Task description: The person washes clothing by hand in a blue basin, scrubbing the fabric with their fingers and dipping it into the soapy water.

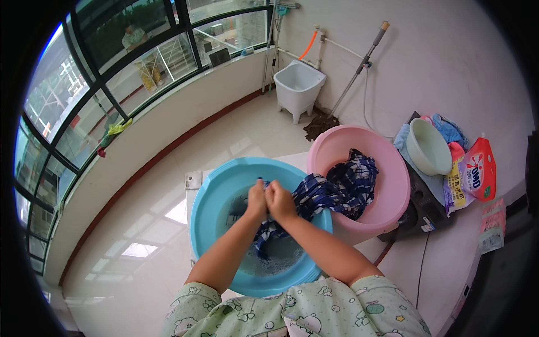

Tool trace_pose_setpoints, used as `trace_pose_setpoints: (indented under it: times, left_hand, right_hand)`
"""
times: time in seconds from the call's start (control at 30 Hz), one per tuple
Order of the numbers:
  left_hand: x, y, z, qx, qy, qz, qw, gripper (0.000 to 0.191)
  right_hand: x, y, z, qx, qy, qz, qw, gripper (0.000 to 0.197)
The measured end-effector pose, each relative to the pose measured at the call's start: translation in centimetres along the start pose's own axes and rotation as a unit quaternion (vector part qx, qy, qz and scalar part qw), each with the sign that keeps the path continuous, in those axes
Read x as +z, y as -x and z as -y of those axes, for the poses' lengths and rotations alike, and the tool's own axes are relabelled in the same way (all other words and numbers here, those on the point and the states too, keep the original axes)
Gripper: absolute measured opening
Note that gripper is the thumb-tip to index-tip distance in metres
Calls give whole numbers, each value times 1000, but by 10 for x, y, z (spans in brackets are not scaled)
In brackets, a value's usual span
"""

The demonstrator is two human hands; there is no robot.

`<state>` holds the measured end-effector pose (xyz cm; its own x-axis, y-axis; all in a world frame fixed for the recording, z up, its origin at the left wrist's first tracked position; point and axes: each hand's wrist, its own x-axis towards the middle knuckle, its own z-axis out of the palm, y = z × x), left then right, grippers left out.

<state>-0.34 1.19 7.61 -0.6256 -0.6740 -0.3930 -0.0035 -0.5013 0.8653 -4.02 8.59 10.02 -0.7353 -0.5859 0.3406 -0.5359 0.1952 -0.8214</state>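
Observation:
Both fists meet above a blue plastic basin (206, 219) that holds grey, sudsy water (278, 261). My left hand (256, 200) and my right hand (279, 203) are closed side by side on a navy and white plaid cloth (313, 191). One stretch of the cloth hangs below my hands into the basin. Another stretch passes over the basin's right rim into a pink plastic tub (393, 189), where it lies bunched up. Dark fabric shows under the water left of my hands; whether it is the same piece I cannot tell.
At the right, a pale green bowl (429, 147) rests on folded cloths over a dark appliance (421, 202), beside an OMO detergent bag (476, 172). Toward the back stand a white mop sink (299, 84) and a mop (358, 71) leaning on the wall. Windows (147, 63) line the left.

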Motion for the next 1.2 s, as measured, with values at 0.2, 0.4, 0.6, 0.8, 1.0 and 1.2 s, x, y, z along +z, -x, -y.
trace_pose_setpoints:
  times: [0.2, 0.4, 0.6, 0.8, 1.0, 1.2]
  left_hand:
    - [-4, -9, -2, 118, -124, 24, 985, 40]
    - [19, 12, -1, 83, -171, 77, 979, 35]
    - [-10, -16, 3, 49, -143, 28, 988, 39]
    - [2, 5, -55, -145, -18, 45, 988, 37]
    - [-24, -3, -75, -126, 42, 61, 989, 24]
    - [-32, -15, -59, -1, -149, 113, 982, 15]
  right_hand:
    - [1, -2, -1, 22, -17, -46, 999, 23]
    - [-16, -21, -19, 101, 13, -77, 992, 28]
    - [10, 1, -12, 29, 65, 2, 997, 23]
    - [-7, -19, -30, 88, 46, 42, 994, 26]
    - [-14, -9, -26, -78, 187, 184, 962, 30]
    - [-13, -14, -27, 21, 19, 163, 986, 27]
